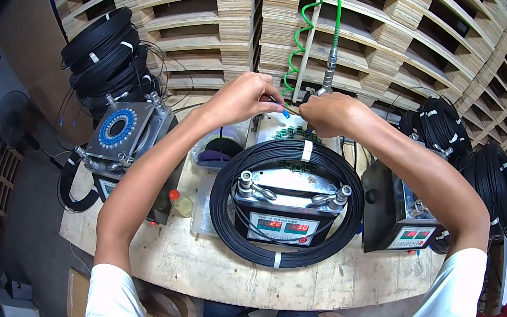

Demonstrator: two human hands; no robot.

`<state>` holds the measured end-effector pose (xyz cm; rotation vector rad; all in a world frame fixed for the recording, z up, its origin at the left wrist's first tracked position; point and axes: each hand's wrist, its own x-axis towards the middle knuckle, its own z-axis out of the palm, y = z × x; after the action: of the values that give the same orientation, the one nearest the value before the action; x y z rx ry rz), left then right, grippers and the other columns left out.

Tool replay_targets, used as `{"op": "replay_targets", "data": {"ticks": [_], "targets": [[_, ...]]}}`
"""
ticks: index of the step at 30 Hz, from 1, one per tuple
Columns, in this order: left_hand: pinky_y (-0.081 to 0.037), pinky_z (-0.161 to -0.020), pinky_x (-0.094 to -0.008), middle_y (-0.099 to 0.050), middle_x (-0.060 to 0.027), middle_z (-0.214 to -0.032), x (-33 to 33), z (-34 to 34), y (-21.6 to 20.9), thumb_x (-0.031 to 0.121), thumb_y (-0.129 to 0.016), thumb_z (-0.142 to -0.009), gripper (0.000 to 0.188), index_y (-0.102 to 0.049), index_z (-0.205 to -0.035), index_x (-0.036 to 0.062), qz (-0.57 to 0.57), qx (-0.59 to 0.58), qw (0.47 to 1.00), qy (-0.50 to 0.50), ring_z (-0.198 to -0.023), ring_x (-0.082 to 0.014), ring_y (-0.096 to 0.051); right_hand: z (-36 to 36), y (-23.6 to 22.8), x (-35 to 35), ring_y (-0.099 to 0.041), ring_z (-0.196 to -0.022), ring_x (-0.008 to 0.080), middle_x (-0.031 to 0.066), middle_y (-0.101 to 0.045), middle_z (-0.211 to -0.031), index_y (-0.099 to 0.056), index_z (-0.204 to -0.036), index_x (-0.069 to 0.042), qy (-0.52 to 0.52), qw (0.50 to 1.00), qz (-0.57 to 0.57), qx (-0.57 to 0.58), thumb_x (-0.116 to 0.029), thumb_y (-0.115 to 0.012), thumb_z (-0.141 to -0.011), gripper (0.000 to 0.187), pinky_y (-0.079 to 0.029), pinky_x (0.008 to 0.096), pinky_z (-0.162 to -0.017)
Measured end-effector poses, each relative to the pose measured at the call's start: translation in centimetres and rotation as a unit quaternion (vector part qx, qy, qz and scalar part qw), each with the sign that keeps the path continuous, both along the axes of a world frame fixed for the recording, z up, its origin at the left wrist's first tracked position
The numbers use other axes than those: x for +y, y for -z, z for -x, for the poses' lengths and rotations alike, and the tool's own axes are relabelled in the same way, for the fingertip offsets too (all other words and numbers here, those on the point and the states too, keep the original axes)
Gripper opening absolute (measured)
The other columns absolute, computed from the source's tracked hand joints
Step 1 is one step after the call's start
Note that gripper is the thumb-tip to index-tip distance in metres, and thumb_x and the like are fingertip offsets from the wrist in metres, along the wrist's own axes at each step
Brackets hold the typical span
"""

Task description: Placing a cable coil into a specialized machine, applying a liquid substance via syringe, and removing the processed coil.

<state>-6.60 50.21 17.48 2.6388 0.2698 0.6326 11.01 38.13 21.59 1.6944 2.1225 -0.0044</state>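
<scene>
My left hand point(244, 99) is closed in a pinch, with a small blue connector point(285, 114) showing at its fingertips. Close beside it on the right, my right hand point(332, 113) is curled around an air gun, mostly hidden by the fingers. A metal hose fitting point(330, 68) and a green hose point(338, 7) run up from that grip. Below both hands, a coil of black cable point(221, 196) with white ties leans around the front of a metal machine point(282, 227) with a lit red and green display. Small green pieces point(290, 132) sit on the machine's top.
Similar machines stand at left point(116, 131) and right point(412, 212) on the wooden bench point(185, 266). Black cable coils are stacked at far left point(103, 44) and right point(492, 181). A red-capped bottle point(181, 203) stands left of centre. Stacked wooden pallets point(222, 16) rise behind.
</scene>
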Motion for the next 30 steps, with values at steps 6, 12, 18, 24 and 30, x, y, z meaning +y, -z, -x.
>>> {"op": "replay_targets", "data": {"ticks": [6,12,18,24,30], "targets": [[-0.049,-0.066,-0.0394,-0.064,-0.0137,-0.080,0.0,0.0,0.0,0.020,-0.079,-0.082,0.023,-0.077,-0.098,0.0039,0.001,0.001,1.000,0.004,-0.072,-0.0277,-0.065,0.8,1.6,0.4,-0.072,-0.093,0.0359,0.0167,-0.073,-0.099,-0.073,-0.097,-0.003,-0.026,0.999,-0.001,-0.022,-0.008,-0.067,-0.081,0.018,-0.058,0.0463,-0.078],[-0.051,-0.068,-0.0416,-0.066,-0.0144,-0.083,-0.7,-0.4,-0.5,0.021,-0.080,-0.082,0.023,-0.077,-0.098,0.0056,-0.045,0.023,0.999,0.014,-0.074,-0.0313,-0.065,-2.4,2.7,-0.3,-0.071,-0.096,0.0377,0.0187,-0.072,-0.102,-0.071,-0.108,-0.005,0.014,0.998,0.004,0.069,-0.018,-0.069,-0.089,0.024,-0.057,0.0455,-0.079],[-0.054,-0.078,-0.0440,-0.072,-0.0173,-0.091,-2.1,-2.7,-1.5,0.018,-0.080,-0.079,0.020,-0.078,-0.096,0.0079,-0.086,0.142,0.986,-0.004,-0.091,-0.0327,-0.070,-4.4,5.1,-3.0,-0.069,-0.087,0.0343,0.0181,-0.070,-0.090,-0.071,-0.106,-0.001,0.034,0.939,-0.145,0.310,-0.016,-0.074,-0.087,0.025,-0.053,0.0415,-0.070],[-0.054,-0.080,-0.0459,-0.070,-0.0122,-0.095,-3.3,-2.9,-1.7,0.013,-0.078,-0.078,0.015,-0.076,-0.092,0.0071,-0.158,0.168,0.973,-0.007,-0.096,-0.0334,-0.068,-5.4,6.8,-3.3,-0.069,-0.076,0.0372,0.0231,-0.069,-0.083,-0.073,-0.105,-0.002,0.023,0.890,-0.184,0.416,-0.015,-0.075,-0.086,0.023,-0.052,0.0418,-0.067],[-0.056,-0.071,-0.0444,-0.071,-0.0177,-0.085,-5.0,-5.1,-2.1,0.012,-0.081,-0.073,0.017,-0.076,-0.087,0.0039,-0.259,0.189,0.947,-0.001,-0.085,-0.0359,-0.071,-5.8,7.0,-2.7,-0.072,-0.076,0.0274,0.0206,-0.073,-0.088,-0.074,-0.104,0.002,0.016,0.883,-0.204,0.421,-0.013,-0.077,-0.085,0.025,-0.055,0.0355,-0.071]]}}
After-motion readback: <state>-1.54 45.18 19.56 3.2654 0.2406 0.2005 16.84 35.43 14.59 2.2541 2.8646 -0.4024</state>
